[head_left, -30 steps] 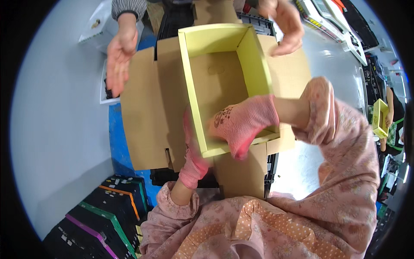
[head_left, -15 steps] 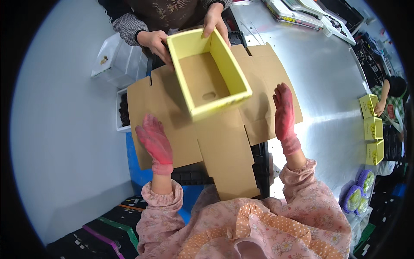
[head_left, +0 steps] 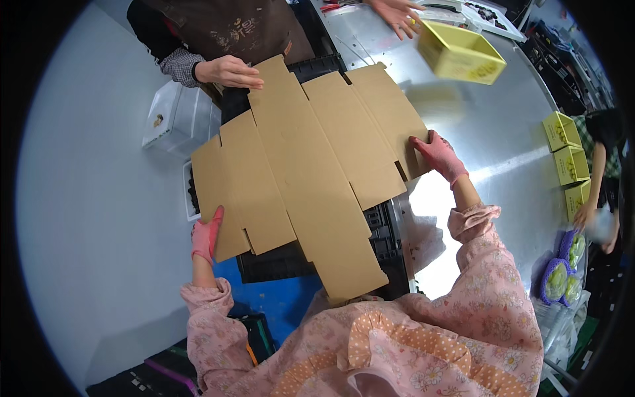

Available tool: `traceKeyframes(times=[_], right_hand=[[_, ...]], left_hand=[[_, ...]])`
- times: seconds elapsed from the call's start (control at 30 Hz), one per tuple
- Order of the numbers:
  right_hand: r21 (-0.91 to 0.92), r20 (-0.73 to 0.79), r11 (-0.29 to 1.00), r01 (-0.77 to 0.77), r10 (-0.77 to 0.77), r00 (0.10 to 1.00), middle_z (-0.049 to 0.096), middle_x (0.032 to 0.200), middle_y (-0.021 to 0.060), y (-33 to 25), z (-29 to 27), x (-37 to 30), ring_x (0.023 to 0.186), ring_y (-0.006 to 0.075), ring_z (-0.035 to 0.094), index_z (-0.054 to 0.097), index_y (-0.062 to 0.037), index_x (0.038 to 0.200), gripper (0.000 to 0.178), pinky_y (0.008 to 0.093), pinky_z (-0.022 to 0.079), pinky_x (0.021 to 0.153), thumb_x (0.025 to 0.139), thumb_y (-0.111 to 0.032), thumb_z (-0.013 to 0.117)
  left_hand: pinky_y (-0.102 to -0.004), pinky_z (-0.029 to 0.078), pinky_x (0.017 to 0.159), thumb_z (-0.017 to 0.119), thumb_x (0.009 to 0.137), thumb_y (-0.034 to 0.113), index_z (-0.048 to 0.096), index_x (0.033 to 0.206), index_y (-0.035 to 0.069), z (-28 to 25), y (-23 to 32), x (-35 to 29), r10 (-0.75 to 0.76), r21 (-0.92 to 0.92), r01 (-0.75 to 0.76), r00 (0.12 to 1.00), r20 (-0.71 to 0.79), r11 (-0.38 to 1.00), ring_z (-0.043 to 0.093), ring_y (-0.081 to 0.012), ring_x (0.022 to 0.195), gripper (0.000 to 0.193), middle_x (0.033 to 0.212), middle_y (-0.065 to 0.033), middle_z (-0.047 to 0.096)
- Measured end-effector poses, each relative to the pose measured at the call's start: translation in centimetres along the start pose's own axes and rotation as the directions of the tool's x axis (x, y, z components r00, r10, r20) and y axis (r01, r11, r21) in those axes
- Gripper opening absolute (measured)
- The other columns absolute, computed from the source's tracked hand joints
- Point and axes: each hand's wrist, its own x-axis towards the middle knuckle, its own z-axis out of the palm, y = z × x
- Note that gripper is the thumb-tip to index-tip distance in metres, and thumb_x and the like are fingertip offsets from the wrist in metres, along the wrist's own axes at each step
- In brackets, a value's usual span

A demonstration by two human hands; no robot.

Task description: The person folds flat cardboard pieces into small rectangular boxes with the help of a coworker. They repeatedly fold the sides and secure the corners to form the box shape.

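Note:
A flat brown cardboard box blank with slotted flaps lies in front of me. My left hand, in a pink glove, grips its left edge near the lower corner, partly hidden by the card. My right hand, gloved alike, closes on the right edge with its fingers bent over the card. Another person's hand is at the far end of the blank. That person's other hand is spread beside a tilted, slightly blurred yellow open box above the metal table.
Black crates are under the blank. The metal table extends right, with yellow boxes and fruit in purple nets along its edge. A person works there. White foam boxes stand by the left wall.
The yellow box has moved right, off the blank, and one of the other person's hands has come away from it. My hands have gone from hovering open to gripping the blank's side edges.

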Motion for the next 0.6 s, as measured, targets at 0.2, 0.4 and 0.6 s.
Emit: traceKeyframes(times=[0.2, 0.4, 0.6], right_hand=[[-0.032, -0.041, 0.999, 0.016, -0.017, 0.999, 0.066, 0.110, 0.0214, -1.6, -1.6, -1.8, 0.104, 0.0331, 0.063, 0.056, 0.0028, 0.114, 0.055, 0.0396, 0.048, 0.091, 0.084, -0.042, 0.063], [-0.240, -0.232, 0.948, 0.210, -0.265, 0.936, 0.065, 0.102, 0.0178, -6.3, -1.6, -5.1, 0.099, 0.0318, 0.063, 0.053, -0.0012, 0.117, 0.052, 0.0398, 0.050, 0.082, 0.080, -0.034, 0.069], [-0.460, 0.118, 0.626, 0.630, -0.660, 0.742, 0.053, 0.111, 0.0186, -9.8, 9.1, -9.2, 0.103, 0.0349, 0.056, 0.050, -0.0038, 0.119, 0.041, 0.0464, 0.047, 0.089, 0.089, -0.030, 0.059]], left_hand=[[-0.0399, 0.045, 0.096, 0.072, 0.074, 0.056, 0.059, 0.120, -0.002, -3.1, 1.7, -1.3, -0.005, 0.222, 0.012, 0.999, -0.033, 0.975, 0.059, -0.0347, 0.113, 0.075, 0.116, -0.0219, 0.065], [-0.0461, 0.047, 0.088, 0.073, 0.078, 0.037, 0.051, 0.113, -0.002, -1.6, 4.0, -3.8, 0.525, 0.449, -0.380, 0.810, -0.260, 0.809, 0.056, -0.0400, 0.104, 0.056, 0.112, -0.0228, 0.057], [-0.0483, 0.048, 0.088, 0.065, 0.085, 0.031, 0.052, 0.122, 0.008, 7.8, 7.6, -7.0, 0.620, 0.166, -0.615, 0.784, 0.022, 0.771, 0.056, -0.0407, 0.103, 0.045, 0.122, -0.0210, 0.054]])
